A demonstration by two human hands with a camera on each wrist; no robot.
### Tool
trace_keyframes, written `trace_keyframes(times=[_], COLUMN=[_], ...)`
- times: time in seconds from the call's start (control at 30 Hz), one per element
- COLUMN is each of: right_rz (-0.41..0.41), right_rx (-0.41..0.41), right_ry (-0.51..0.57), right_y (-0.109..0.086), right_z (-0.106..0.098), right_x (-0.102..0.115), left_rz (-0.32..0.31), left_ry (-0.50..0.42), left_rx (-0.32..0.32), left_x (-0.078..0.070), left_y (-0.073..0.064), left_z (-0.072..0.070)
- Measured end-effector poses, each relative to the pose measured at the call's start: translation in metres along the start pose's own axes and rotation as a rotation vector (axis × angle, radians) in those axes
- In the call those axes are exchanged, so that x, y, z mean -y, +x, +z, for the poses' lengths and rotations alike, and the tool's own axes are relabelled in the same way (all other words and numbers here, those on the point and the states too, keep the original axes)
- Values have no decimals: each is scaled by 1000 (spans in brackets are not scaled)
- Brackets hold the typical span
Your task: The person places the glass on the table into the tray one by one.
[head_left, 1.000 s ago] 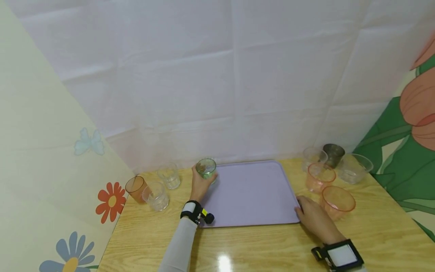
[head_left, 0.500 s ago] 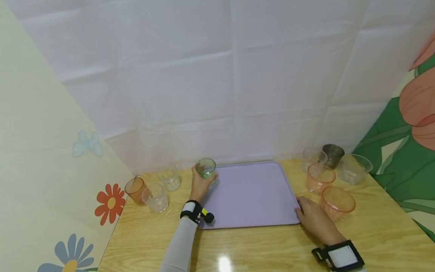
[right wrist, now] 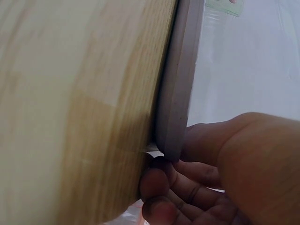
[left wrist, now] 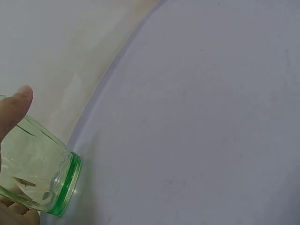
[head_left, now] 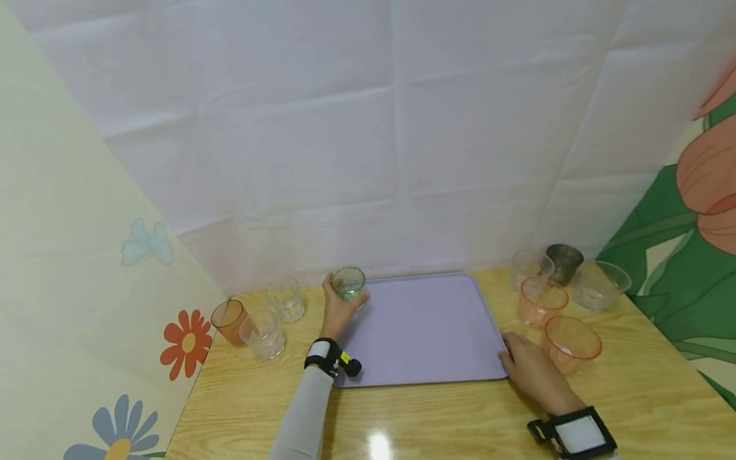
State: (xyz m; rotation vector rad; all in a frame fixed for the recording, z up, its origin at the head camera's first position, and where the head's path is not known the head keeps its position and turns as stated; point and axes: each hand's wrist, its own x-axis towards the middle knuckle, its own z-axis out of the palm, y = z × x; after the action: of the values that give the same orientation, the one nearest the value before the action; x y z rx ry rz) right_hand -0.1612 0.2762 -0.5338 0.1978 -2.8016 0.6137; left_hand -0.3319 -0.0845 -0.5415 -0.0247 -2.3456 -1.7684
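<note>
My left hand (head_left: 339, 311) grips a green-tinted glass (head_left: 349, 284) at the far left corner of a lilac tray (head_left: 425, 332). In the left wrist view the thumb lies along one side of the green glass (left wrist: 40, 168) and fingers show on the other. Its thick green base is close to the tray's rim; I cannot tell whether it touches. My right hand (head_left: 535, 370) pinches the near right edge of the tray. In the right wrist view the thumb presses one face of the tray's rim (right wrist: 180, 89) and curled fingers sit at its underside.
On the left stand an amber glass (head_left: 231, 324) and two clear glasses, one nearer (head_left: 267, 338) and one farther (head_left: 287, 300). To the right are orange bowls (head_left: 569, 348), clear bowls (head_left: 598, 291) and a dark grey cup (head_left: 565, 262). A white sheet (head_left: 397, 160) hangs behind the wooden table (head_left: 437, 421).
</note>
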Motion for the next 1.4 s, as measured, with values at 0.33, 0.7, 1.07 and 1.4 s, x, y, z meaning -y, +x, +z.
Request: trace_keyframes(times=[0.33,0.7,1.07,1.4], right_rz=[10,3,-26,-20], right_rx=[5,18,-27,-14], right_ry=[7,7,11,13], right_y=[-1,1,0,0], right_z=[0,-1,0,0], right_x=[1,-1,-1,0], left_rz=[-7,35,25,55], left_ry=[-22,-64,-101,-85], left_rx=[10,14,8,3], left_x=[-4,3,3,6], left_y=[-4,-10,-23,-30], left_z=[-8,-20,-33,-39])
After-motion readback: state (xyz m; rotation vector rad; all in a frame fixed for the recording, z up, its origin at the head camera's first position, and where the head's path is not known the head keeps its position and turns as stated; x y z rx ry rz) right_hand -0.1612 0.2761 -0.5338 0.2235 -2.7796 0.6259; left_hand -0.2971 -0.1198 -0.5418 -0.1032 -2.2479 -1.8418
